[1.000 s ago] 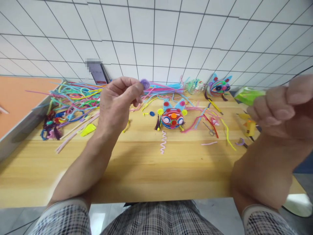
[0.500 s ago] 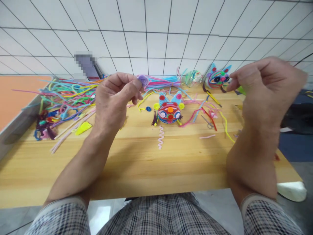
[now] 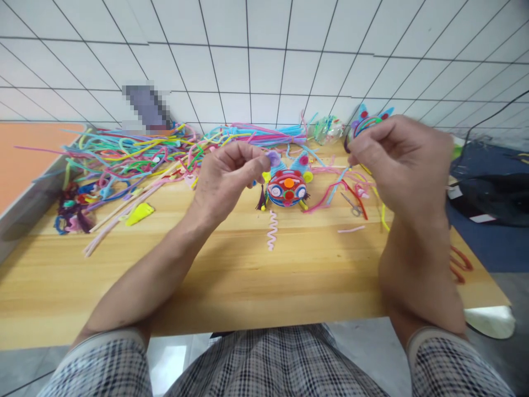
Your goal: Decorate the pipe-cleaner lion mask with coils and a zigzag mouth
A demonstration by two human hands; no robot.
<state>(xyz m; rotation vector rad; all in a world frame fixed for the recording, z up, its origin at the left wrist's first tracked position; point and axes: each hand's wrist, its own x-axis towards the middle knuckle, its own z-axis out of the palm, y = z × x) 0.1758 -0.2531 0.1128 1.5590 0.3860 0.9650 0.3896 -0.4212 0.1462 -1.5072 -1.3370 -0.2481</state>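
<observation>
My left hand pinches a small round purple button between thumb and forefinger. The button overlaps one blue ear of a colourful animal-face craft on the table behind it; whether they touch I cannot tell. My right hand is raised at the right, slightly blurred, thumb and fingertips pressed together; anything in them is too thin or hidden to make out. Behind it, partly covered, stands a second animal-face craft. A wavy pink pipe cleaner lies in front of the first craft.
Many loose pipe cleaners heap up at the back left, near a yellow piece. Scissors and a red pipe cleaner lie right of centre. A clear ball stands by the tiled wall. A black item sits at the far right.
My left hand has moved right with the purple button, now in front of the first craft's ear. My right hand has come left and slightly down, toward the left hand.
</observation>
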